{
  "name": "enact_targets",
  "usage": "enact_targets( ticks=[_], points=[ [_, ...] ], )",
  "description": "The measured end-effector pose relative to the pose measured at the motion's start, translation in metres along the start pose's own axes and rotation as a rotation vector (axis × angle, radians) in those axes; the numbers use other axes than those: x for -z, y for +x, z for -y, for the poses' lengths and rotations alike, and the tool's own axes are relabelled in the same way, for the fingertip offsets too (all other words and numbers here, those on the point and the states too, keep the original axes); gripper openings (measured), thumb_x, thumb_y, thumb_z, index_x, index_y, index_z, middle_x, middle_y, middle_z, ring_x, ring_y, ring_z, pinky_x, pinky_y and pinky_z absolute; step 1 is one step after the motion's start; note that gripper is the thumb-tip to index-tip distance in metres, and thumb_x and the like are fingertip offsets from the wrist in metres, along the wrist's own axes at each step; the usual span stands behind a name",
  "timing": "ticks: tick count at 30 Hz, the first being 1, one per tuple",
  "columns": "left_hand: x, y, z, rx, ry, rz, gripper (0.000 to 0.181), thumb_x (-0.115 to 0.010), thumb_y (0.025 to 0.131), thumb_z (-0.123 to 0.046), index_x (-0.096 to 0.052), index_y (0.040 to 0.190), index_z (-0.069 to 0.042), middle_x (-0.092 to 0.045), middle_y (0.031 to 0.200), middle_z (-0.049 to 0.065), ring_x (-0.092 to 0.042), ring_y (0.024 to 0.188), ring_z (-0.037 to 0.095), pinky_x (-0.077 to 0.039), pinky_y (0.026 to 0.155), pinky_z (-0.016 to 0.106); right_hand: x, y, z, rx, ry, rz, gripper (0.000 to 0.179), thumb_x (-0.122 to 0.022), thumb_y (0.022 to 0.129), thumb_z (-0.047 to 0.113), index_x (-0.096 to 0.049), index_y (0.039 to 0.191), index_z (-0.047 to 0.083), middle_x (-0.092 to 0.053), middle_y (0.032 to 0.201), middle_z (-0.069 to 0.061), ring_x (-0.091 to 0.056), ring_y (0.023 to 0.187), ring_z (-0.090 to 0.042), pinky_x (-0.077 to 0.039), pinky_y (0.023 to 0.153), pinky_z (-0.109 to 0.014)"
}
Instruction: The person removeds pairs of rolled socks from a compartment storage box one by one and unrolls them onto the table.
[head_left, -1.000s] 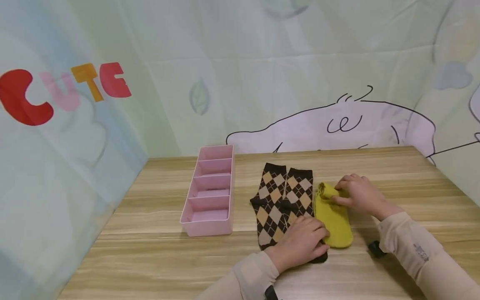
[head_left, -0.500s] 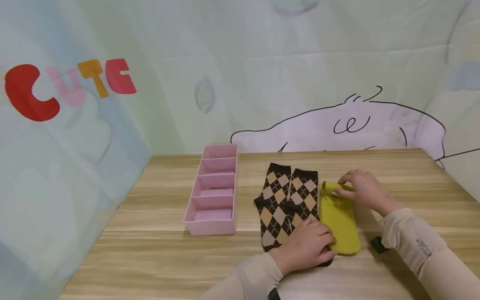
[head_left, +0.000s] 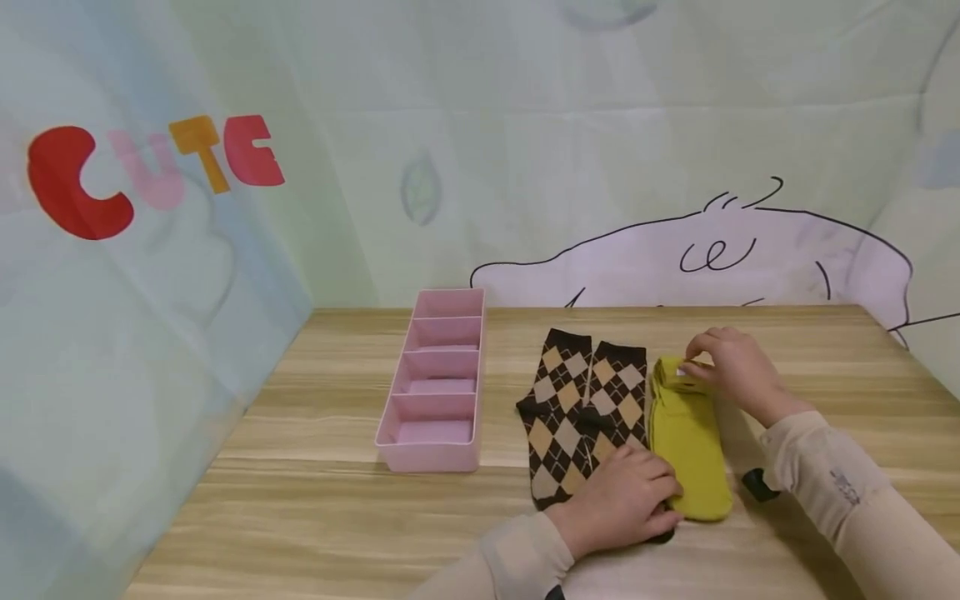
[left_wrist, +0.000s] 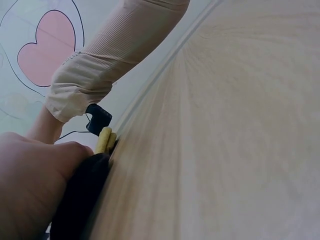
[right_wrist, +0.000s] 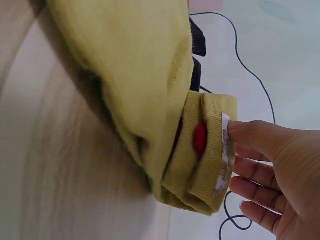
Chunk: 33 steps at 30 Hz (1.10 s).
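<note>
A pair of mustard-yellow socks point(head_left: 690, 458) lies at the right of the table, cuffs toward the far side. My right hand point(head_left: 738, 371) pinches the folded cuff; in the right wrist view, the thumb presses a white torn label point(right_wrist: 225, 155) on the ribbed cuff, and a red patch shows inside the fold. Left of it lie dark argyle socks point(head_left: 558, 429) with tan and grey diamonds, side by side. My left hand point(head_left: 626, 500) rests over the toe of the nearer argyle sock, its fingertips against the yellow socks' edge. Its palm side is hidden.
A pink box point(head_left: 427, 457) with several compartments stands left of the socks on the wooden table point(head_left: 315, 517). A printed fabric backdrop point(head_left: 525, 150) hangs behind and beside the table.
My right hand has moved the yellow cuff farther away, so the yellow socks lie longer and flatter. My left hand stays by the toes. The head view has shifted slightly.
</note>
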<state>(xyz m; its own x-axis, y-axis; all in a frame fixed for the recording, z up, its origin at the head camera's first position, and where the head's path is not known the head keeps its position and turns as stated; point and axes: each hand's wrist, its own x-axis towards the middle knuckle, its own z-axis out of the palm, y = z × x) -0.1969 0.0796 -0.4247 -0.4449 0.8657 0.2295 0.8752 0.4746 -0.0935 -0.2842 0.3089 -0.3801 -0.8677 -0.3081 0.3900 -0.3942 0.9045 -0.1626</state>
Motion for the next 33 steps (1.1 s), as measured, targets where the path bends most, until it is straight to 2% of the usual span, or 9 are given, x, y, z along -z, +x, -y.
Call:
enact_targets(
  ticks=[4, 14, 20, 26, 33],
  points=[
    [-0.001, 0.0, 0.0, -0.009, 0.008, -0.021, 0.028, -0.052, 0.095, -0.047, -0.067, 0.11, -0.03, -0.063, 0.114, -0.016, -0.055, 0.108, 0.0, -0.038, 0.096, 0.018, -0.003, 0.002, -0.001, -0.004, 0.004, -0.014, 0.013, -0.075, 0.079, 0.011, -0.065, 0.082, 0.004, -0.067, 0.081, -0.011, -0.06, 0.077, -0.031, -0.048, 0.073, -0.05],
    [-0.002, 0.001, 0.001, -0.011, 0.003, -0.056, 0.025, -0.054, 0.094, -0.046, -0.068, 0.108, -0.03, -0.064, 0.113, -0.016, -0.056, 0.109, -0.001, -0.039, 0.095, 0.017, -0.009, 0.01, -0.007, -0.027, 0.027, 0.063, 0.01, -0.069, 0.085, 0.012, -0.072, 0.089, 0.003, -0.071, 0.092, -0.016, -0.061, 0.087, -0.034, -0.045, 0.085, -0.056],
    [-0.003, 0.0, 0.001, -0.012, -0.011, -0.047, 0.025, -0.053, 0.095, -0.046, -0.068, 0.108, -0.031, -0.064, 0.113, -0.017, -0.056, 0.109, -0.001, -0.038, 0.095, 0.017, -0.012, 0.01, -0.008, -0.018, -0.013, 0.128, 0.017, -0.069, 0.087, 0.02, -0.074, 0.094, 0.006, -0.072, 0.097, -0.016, -0.062, 0.091, -0.036, -0.045, 0.084, -0.056],
    [-0.003, 0.0, 0.0, -0.015, -0.011, -0.048, 0.025, -0.054, 0.095, -0.044, -0.068, 0.108, -0.03, -0.064, 0.113, -0.016, -0.056, 0.109, 0.0, -0.038, 0.095, 0.018, -0.014, 0.009, -0.01, -0.019, -0.036, 0.217, 0.035, -0.073, 0.083, 0.032, -0.072, 0.104, 0.004, -0.07, 0.107, -0.017, -0.059, 0.1, -0.038, -0.044, 0.085, -0.058],
    [-0.003, 0.0, 0.001, -0.016, -0.011, -0.059, 0.025, -0.054, 0.095, -0.045, -0.068, 0.108, -0.03, -0.064, 0.113, -0.016, -0.056, 0.108, 0.0, -0.038, 0.096, 0.018, -0.015, 0.01, -0.01, 0.005, -0.048, 0.225, 0.038, -0.075, 0.08, 0.032, -0.071, 0.106, 0.003, -0.07, 0.108, -0.017, -0.058, 0.102, -0.039, -0.044, 0.085, -0.057]
  ],
)
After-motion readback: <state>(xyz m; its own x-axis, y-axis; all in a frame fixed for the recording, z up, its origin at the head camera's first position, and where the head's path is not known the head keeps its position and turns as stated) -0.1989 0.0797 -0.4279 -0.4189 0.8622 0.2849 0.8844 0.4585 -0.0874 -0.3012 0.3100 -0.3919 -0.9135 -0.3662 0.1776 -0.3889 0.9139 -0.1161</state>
